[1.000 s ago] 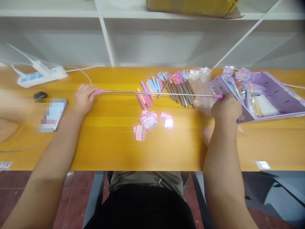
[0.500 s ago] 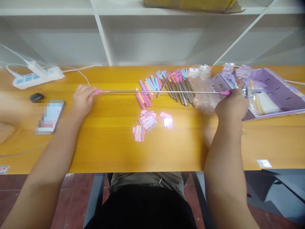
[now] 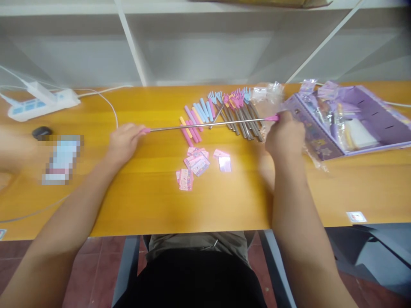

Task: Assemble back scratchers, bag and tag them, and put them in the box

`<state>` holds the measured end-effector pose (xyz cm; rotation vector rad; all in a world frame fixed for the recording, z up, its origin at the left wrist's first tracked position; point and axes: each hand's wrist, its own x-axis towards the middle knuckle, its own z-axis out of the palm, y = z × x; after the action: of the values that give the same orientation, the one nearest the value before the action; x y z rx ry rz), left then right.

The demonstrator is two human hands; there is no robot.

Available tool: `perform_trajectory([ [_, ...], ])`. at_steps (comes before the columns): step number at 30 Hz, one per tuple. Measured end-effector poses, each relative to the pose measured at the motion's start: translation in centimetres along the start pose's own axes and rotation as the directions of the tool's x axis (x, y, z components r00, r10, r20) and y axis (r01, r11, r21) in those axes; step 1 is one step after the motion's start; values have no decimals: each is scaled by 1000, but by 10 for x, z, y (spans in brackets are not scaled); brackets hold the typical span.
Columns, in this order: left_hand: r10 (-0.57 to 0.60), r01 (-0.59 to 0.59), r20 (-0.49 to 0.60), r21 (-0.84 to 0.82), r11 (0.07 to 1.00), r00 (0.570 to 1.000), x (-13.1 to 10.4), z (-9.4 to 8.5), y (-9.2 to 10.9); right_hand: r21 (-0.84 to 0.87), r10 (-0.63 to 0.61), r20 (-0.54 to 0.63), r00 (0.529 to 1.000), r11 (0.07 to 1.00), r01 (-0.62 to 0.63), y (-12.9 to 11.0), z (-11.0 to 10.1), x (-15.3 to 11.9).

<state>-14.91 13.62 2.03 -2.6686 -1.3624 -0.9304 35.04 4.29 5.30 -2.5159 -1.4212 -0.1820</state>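
Stretched level above the table is a telescopic back scratcher (image 3: 208, 124), a thin metal rod with pink ends. My left hand (image 3: 124, 143) pinches its left pink end, while my right hand (image 3: 285, 134) is closed round the other pink end, hiding most of it. Beyond the rod lie several more back scratchers (image 3: 244, 115) with pink, blue and orange claw heads. Beside them are loose coloured handle sleeves (image 3: 189, 131) in pink, orange and blue. Small pink printed cards (image 3: 196, 162) are scattered nearer to me.
At the right stands a purple box (image 3: 385, 111) holding bagged items, with clear plastic bags (image 3: 268, 96) near it. On the left are a power strip (image 3: 45, 105), a black earbud-case-like object (image 3: 41, 132) and a phone (image 3: 66, 158). White shelving (image 3: 205, 55) backs the table.
My hands have come closer together, the right moving left and the left moving right. The rod between them is shorter and now tilts slightly up to the right.
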Motion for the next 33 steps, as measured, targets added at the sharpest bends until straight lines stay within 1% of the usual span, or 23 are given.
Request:
perform_trajectory([
  [2, -3, 3, -5, -2, 1000, 1000, -2, 4, 17, -23, -89, 28, 996, 996, 89, -29, 2, -15],
  [4, 1, -1, 11, -5, 1000, 1000, -5, 10, 39, -56, -200, 88, 976, 977, 206, -61, 4, -37],
  [6, -33, 33, 61, 4, 999, 998, -11, 15, 66, -57, -352, 178, 919, 929, 366, -92, 6, -64],
  [8, -91, 91, 109, 1, 996, 990, -16, 19, 91, -27, -488, 258, 834, 859, 511, -117, 8, -89],
  [10, -104, 113, 194, -35, 993, 975, -20, 21, 107, -9, -524, 297, 798, 835, 551, -132, 10, -105],
  [12, -120, 140, 241, -68, 988, 963, -20, 20, 111, 28, -534, 318, 784, 832, 555, -134, 10, -106],
  [14, -157, 187, 251, -103, 977, 955, -19, 20, 105, 160, -591, 319, 741, 804, 572, -120, 8, -95],
  [15, -183, 218, 250, -120, 968, 951, -18, 20, 100, 259, -638, 294, 712, 770, 583, -108, 6, -85],
  [16, -212, 251, 250, -136, 958, 945, -17, 20, 96, 360, -679, 243, 693, 726, 586, -93, 4, -73],
  [17, -243, 285, 249, -149, 947, 938, -17, 20, 91, 427, -688, 159, 708, 694, 579, -76, 2, -60],
  [18, -274, 318, 246, -158, 935, 930, -16, 20, 87, 446, -660, 59, 749, 688, 572, -57, 2, -47],
  [19, -302, 347, 243, -167, 923, 922, -16, 20, 83, 416, -593, -31, 805, 725, 550, -37, 2, -33],
  [20, -324, 371, 240, -181, 911, 915, -15, 20, 81, 359, -489, -96, 867, 795, 489, -17, 5, -19],
  [21, -339, 389, 241, -203, 899, 909, -15, 19, 79, 289, -360, -150, 921, 875, 389, 1, 9, -7],
  [22, -346, 403, 247, -235, 885, 905, -15, 19, 77, 227, -236, -174, 956, 935, 272, 18, 14, 4],
  [23, -348, 414, 258, -273, 869, 901, -15, 18, 76, 177, -141, -160, 977, 970, 169, 32, 21, 13],
  [24, -346, 422, 270, -311, 852, 898, -14, 18, 76, 129, -56, -110, 992, 989, 70, 44, 27, 19],
  [25, -340, 426, 282, -348, 835, 897, -14, 18, 75, 77, 27, -31, 999, 997, -24, 54, 34, 24],
  [26, -333, 426, 288, -377, 822, 898, -14, 18, 75, 23, 101, 49, 994, 995, -102, 62, 41, 27],
  [28, -310, 409, 288, -411, 815, 906, -14, 19, 75, -55, 194, 149, 970, 981, -187, 72, 51, 29],
  [29, -296, 397, 286, -420, 816, 911, -14, 19, 75, -77, 217, 158, 963, 975, -207, 76, 53, 30],
  [30, -281, 386, 288, -430, 816, 915, -14, 20, 75, -88, 228, 143, 963, 972, -218, 78, 55, 30],
  [33, -254, 375, 305, -455, 808, 918, -14, 20, 76, -109, 233, 47, 971, 968, -227, 84, 53, 29],
])
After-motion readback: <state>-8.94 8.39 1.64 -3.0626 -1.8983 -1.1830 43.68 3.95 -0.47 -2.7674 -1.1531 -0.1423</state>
